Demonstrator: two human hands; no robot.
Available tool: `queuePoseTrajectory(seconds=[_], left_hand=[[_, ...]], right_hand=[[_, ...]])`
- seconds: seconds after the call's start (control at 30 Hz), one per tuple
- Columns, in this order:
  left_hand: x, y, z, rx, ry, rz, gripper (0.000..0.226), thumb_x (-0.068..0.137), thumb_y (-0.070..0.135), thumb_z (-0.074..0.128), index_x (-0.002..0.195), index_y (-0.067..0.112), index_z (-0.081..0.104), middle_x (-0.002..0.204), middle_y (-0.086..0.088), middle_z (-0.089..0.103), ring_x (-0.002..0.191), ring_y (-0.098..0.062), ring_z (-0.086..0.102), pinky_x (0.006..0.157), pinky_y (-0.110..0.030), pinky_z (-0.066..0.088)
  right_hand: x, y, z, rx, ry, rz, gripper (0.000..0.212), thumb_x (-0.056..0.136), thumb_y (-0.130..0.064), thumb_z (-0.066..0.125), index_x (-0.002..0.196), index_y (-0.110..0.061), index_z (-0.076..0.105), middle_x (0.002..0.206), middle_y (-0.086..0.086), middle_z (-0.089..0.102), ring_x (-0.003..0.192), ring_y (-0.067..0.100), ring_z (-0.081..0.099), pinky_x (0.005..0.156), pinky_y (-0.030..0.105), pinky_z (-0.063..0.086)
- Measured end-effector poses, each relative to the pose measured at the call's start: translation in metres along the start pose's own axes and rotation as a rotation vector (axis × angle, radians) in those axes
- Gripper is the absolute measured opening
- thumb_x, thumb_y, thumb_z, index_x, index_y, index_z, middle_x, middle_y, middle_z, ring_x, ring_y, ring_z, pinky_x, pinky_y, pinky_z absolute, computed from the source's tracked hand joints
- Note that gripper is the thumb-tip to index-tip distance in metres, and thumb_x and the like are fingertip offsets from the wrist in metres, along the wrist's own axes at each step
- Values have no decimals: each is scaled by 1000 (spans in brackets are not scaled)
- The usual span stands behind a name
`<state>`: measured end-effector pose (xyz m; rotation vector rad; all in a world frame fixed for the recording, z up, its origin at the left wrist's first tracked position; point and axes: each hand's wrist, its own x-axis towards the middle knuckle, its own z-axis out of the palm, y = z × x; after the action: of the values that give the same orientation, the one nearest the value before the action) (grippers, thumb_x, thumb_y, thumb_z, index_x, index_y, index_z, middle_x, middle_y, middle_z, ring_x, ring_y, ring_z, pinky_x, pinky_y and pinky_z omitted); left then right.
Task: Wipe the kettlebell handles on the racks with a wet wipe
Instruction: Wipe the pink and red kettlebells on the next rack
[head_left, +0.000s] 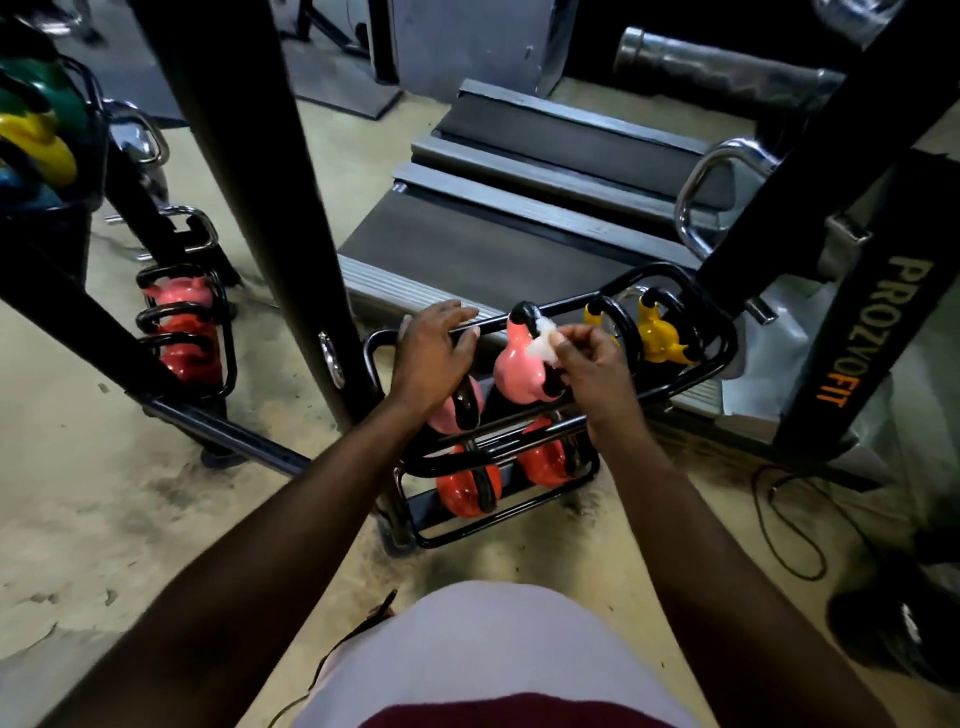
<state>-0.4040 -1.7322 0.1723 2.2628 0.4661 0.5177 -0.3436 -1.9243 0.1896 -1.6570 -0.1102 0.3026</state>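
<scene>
Wet wipe (543, 345), pinched by right hand (587, 364), touches pink kettlebell handle (524, 313); left hand (431, 348) rests spread on rack (631, 278).

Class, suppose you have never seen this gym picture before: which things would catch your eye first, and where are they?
The bright kettlebells in the small black rack at centre stand out: a pink kettlebell on the top tier, yellow kettlebells at its right end, red kettlebells below. The right hand pinches a white wet wipe against the pink one's black handle, while the left hand rests on the top rail.
</scene>
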Motion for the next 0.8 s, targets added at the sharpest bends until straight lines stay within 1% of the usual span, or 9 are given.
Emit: queuePoseTrajectory(seconds=[0.07,0.13,0.23,0.3,0.37,0.47,0.6,0.7,0.8], left_hand=[[11,14,7,33,-27,63,33,85,27,60,115,18,72,124,-6,68,119,-19,60,107,-46,43],[20,31,18,13,-78,90,32,88,23,63,119,19,70,126,-5,67,121,-18,59,108,-39,42],[31,49,38,5,-188,58,36,90,27,67,125,19,67,129,-4,65,123,-18,57,108,-34,42],[35,55,51,25,-271,38,38,89,31,68,125,20,67,128,-5,66,121,-19,58,106,-34,44],[37,57,59,15,-319,10,38,87,35,70,122,21,69,124,-5,67,117,-21,62,102,-35,47],[41,56,61,-32,-293,-32,38,84,36,73,118,21,71,120,-4,70,112,-20,64,98,-37,51],[36,54,65,-30,-274,-9,35,84,34,74,117,23,72,114,-3,72,106,-20,66,93,-38,52],[33,54,72,-23,-271,1,38,84,36,74,120,24,71,117,-4,70,108,-21,65,95,-37,51],[38,58,71,-26,-260,12,40,84,38,73,122,26,69,121,-4,68,111,-20,63,98,-36,50]], right_hand=[[18,-5,-9,-167,118,-142,8,93,-21,65,87,-25,61,85,-3,68,78,10,64,76,31,54],[28,2,-19,-349,166,-191,10,91,-28,64,85,-29,57,86,-4,68,82,15,66,82,40,55],[22,27,-26,-528,133,-264,9,86,-41,60,91,-33,58,88,-6,67,85,20,66,80,48,53],[4,44,-31,-566,104,-327,12,88,-39,58,96,-31,60,91,-10,65,88,18,65,80,49,53],[-10,53,-35,-576,112,-370,10,90,-34,61,100,-32,61,97,-10,61,90,16,63,82,50,52],[-5,44,-31,-605,135,-449,15,87,-30,68,102,-29,64,100,-6,60,93,19,61,85,48,49],[9,32,-23,-671,164,-427,15,82,-31,73,96,-27,68,102,-10,60,99,13,58,86,32,30],[-1,48,-33,-713,161,-425,17,85,-35,71,100,-28,67,103,-9,59,102,14,57,88,33,28],[-5,59,-40,-767,143,-422,16,87,-38,70,99,-30,62,100,-11,53,99,15,55,85,32,27]])
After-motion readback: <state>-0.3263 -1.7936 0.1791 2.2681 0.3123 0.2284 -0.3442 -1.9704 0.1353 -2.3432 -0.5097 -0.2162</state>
